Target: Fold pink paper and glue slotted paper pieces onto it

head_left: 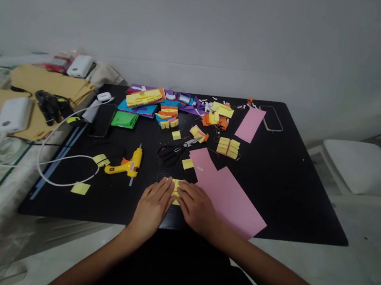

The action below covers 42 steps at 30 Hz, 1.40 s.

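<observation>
My left hand (pixel 153 205) and my right hand (pixel 197 208) lie close together at the near edge of the black table (pixel 289 182). Both press with closed fingers on a small yellow paper piece (pixel 176 188) that shows between them. The big pink paper sheet (pixel 229 194) lies just right of my right hand. A yellow glue gun (pixel 128 165) rests to the left of my left hand. Black scissors (pixel 174 152) lie just beyond the hands.
Stacks of coloured paper strips (pixel 153 100) and folded yellow and orange pieces (pixel 216 115) crowd the table's far side. A smaller pink sheet (pixel 250 124), a phone (pixel 270 118), a green square (pixel 125 119) and a white cable (pixel 64 161) lie about. Cardboard and white devices sit at left.
</observation>
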Motion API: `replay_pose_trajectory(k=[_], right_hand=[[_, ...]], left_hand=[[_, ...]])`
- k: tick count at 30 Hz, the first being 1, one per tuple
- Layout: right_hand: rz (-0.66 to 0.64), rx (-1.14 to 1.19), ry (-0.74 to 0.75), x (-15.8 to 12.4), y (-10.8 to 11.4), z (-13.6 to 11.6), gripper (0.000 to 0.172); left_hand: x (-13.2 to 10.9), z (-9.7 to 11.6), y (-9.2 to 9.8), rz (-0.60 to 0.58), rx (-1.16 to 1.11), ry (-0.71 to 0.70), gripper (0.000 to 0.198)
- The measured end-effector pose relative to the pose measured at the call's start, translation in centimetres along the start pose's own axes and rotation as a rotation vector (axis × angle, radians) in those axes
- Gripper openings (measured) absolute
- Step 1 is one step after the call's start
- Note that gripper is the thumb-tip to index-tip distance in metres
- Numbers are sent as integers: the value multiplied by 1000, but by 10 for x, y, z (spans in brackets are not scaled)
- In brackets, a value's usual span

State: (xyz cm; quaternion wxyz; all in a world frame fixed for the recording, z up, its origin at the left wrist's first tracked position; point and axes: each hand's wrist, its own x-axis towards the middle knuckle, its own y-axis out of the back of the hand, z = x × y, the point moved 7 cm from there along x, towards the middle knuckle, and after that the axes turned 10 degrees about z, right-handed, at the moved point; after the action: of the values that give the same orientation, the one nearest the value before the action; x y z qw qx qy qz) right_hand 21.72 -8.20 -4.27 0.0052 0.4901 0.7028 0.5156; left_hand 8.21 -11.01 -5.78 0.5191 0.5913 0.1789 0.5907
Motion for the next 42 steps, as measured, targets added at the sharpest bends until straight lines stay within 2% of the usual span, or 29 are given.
replay_pose_trajectory(k=[4, 9, 13, 15, 19, 26, 36, 42], right_hand=[[-14, 80, -75, 4, 2, 5, 27], [-22, 118, -125, 18, 6, 18, 28], [-118, 162, -91, 28, -1, 28, 33], [-161, 178, -79, 32, -5, 31, 33], [-210, 201, -76, 35, -6, 32, 33], [-211, 217, -147, 37, 3, 31, 33], [-164, 216, -369, 35, 20, 38, 28], [-171, 176, -397, 32, 22, 37, 32]], left_hand=[[1, -7, 5, -13, -106, 48, 37], [4, -17, 24, 30, -227, 154, 41], [2, -13, 28, -40, -225, 160, 34], [1, -11, 27, -88, -226, 155, 39], [2, -12, 24, -158, -244, 131, 50], [11, -17, 26, -171, -263, 18, 37], [27, -16, 37, -161, -290, -64, 28], [28, -10, 34, -184, -247, -129, 53]])
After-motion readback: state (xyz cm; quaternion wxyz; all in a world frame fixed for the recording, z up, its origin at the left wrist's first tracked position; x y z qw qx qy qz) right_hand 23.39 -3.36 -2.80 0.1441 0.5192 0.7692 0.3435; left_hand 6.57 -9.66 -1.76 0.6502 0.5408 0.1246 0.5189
